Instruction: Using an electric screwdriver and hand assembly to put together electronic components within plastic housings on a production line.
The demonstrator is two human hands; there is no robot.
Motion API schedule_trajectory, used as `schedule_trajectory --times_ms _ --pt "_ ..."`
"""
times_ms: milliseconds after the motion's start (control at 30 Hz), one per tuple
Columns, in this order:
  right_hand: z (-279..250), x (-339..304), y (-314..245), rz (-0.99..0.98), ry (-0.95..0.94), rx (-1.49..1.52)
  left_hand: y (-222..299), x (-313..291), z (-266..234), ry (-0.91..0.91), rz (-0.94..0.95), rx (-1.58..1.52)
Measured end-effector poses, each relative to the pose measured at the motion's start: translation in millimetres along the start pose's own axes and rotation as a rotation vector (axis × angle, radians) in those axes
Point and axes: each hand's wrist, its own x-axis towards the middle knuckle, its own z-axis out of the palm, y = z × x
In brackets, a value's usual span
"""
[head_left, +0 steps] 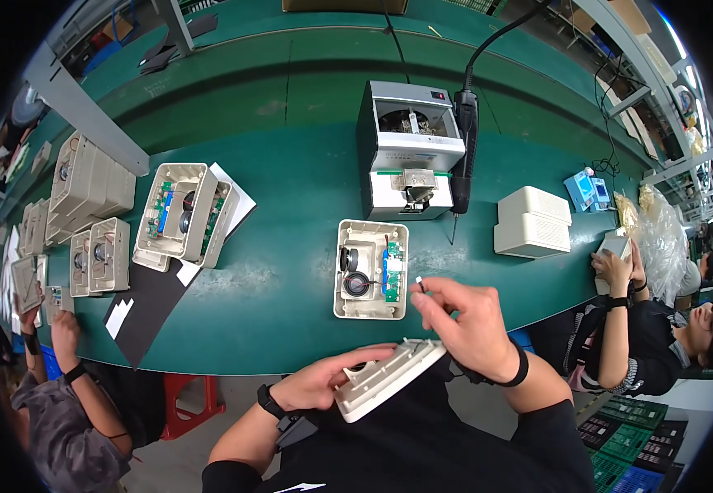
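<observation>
My left hand point(321, 380) holds a cream plastic cover point(393, 384) tilted over my lap, at the table's front edge. Between thumb and forefinger of my right hand point(476, 324) is a small white connector point(420, 281); a dark wire shows beside the fingertips, its run partly hidden. Just beyond the hands a cream open housing point(342, 306) lies on the green table. Inside it are two black round speakers point(357, 284) on the left and a green circuit board point(394, 282) with a blue part on the right.
A grey screw feeder point(411, 152) stands behind the housing, with a black electric screwdriver point(466, 148) hanging beside it. Cream housings point(533, 223) are stacked to the right. More open housings point(177, 212) stand at left on black sheets point(149, 308). Co-workers point(652, 329) sit on both sides.
</observation>
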Motion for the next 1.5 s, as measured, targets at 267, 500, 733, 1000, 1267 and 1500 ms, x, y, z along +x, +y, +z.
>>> schedule_trajectory --times_ms 267,500,733,1000,1267,1500 --pt "-3.9 23.8 9.7 0.161 -0.254 -0.216 -15.9 1.3 -4.9 0.311 0.155 0.448" --pt "8.4 19.9 29.1 0.422 -0.34 0.512 -5.6 -9.9 -5.2 0.345 0.129 0.51" --pt "8.2 12.4 11.8 0.163 -0.221 -0.176 -7.7 -12.9 -7.6 0.327 0.142 0.544" --pt "8.0 21.4 18.6 -0.066 -0.181 -0.394 -6.7 -7.3 -4.8 0.356 0.202 0.627" --pt "16.1 48.4 30.8 0.081 -0.41 -0.53 7.2 -5.7 -13.0 0.39 0.275 0.704" --pt "24.0 61.3 30.8 0.163 -0.525 -0.62 10.7 -7.5 -21.2 0.375 0.301 0.672"
